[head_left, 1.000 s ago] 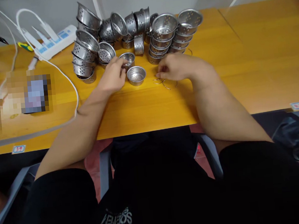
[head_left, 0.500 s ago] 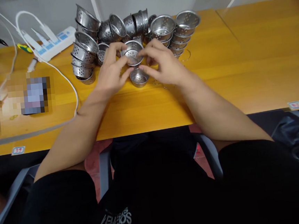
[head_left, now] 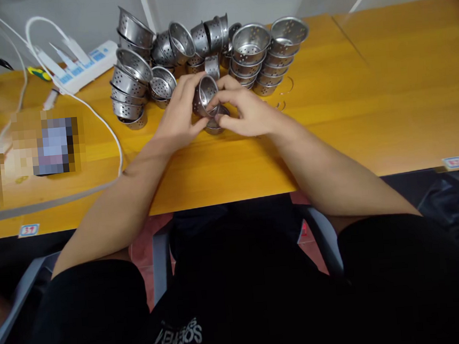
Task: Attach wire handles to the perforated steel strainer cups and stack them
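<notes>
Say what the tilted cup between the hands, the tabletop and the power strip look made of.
Cup: metal, probably stainless steel; silvery, shiny, perforated. Tabletop: wood or wood-look laminate; faint yellow-brown grain, slight sheen. Power strip: likely plastic; smooth white casing.

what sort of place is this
Likely a workshop or shared assembly room, though the pictures can't confirm it: perforated metal cups are stacked on a long wooden table, whose front edge carries a label marked 39, like a seat number.
</notes>
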Demonstrator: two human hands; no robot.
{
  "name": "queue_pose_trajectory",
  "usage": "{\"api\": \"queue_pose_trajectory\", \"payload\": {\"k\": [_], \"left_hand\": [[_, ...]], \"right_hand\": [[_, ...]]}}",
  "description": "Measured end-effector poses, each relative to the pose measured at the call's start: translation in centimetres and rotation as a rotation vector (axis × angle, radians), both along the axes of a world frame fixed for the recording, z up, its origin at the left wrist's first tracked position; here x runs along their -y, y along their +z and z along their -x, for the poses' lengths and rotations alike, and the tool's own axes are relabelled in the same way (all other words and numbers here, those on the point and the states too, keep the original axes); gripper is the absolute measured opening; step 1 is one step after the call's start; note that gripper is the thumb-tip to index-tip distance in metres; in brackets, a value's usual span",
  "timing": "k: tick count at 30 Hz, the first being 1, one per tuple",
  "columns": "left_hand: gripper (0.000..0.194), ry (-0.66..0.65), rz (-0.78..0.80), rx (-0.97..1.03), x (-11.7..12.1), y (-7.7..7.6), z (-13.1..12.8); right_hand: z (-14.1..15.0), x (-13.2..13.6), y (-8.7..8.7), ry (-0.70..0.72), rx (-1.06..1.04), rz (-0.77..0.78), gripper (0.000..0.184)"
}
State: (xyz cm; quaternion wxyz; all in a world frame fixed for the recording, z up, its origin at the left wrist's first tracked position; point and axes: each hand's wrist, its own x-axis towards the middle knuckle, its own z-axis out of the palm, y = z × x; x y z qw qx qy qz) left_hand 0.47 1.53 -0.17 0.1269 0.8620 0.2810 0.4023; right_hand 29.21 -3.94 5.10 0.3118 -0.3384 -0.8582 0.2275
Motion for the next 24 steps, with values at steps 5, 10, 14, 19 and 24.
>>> {"api": "queue_pose_trajectory", "payload": {"k": [5,10,14,19,24], "left_hand": [[0.092,-0.018,0.001,0.018,-0.1,-0.3,-0.3],[0.100,-0.020,-0.016,0.041,-0.3,-0.6,0.4],[0.110,-0.003,0.055,0.075,-0.1,-0.9,0.6],[0.104,-0.095,0.113,0.164,0.3,-0.9,0.5],[0.106,-0.089,0.178,0.122,1.1,-0.1,0.4]], "right_hand": [[0.1,-0.3,-0.1,-0.027,-0.105,0.002,0.033],[-0.1,0.6,1.0,-0.142,-0.162,-0.015,0.049],[-0.7,2.2,3.4,-0.135,0.044,0.033,0.055],[-1.4,2.5,4.9,-0.089,0.201,0.048,0.048],[-1.7,2.0,4.6,-0.023,0.153,0.060,0.034]]}}
